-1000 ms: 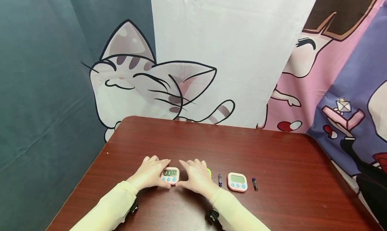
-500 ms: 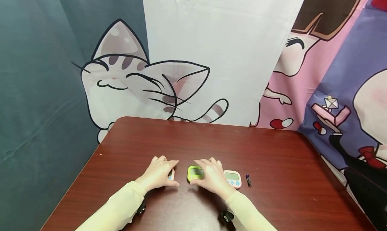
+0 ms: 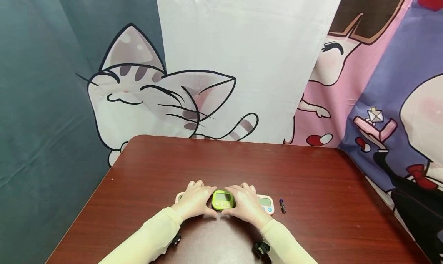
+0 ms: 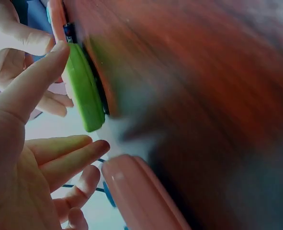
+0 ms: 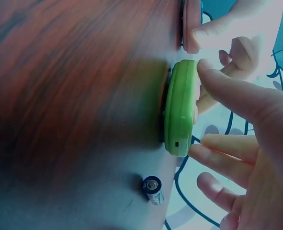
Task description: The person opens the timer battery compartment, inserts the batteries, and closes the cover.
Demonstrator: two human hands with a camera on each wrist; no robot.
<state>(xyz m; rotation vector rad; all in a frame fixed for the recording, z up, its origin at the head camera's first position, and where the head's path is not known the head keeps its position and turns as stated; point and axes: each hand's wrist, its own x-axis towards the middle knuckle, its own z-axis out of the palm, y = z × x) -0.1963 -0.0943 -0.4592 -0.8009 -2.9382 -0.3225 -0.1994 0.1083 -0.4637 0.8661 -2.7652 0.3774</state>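
Note:
A green digital timer (image 3: pixel 222 200) lies on the table between the two hands. My left hand (image 3: pixel 195 200) is at its left side, thumb and fingers spread apart. My right hand (image 3: pixel 246 204) frames its right side in a similar way; in the right wrist view, thumb and fingertips are close to the green timer (image 5: pixel 180 108), and I cannot tell whether they touch it. A pink timer (image 3: pixel 179 197), mostly hidden, sits behind the left hand. Another pink-rimmed timer (image 3: pixel 266 204) is partly covered by the right hand.
A small dark battery (image 3: pixel 282 206) lies to the right of the right-hand pink timer. Another battery (image 5: pixel 153 190) is beside the green timer in the right wrist view. A cartoon-printed cloth (image 3: pixel 207 95) hangs behind the brown table (image 3: pixel 221 160).
The right hand has moved right off the green timer, uncovering it and now partly covering the right-hand pink timer. The left hand has moved right from the left-hand pink timer to the green one.

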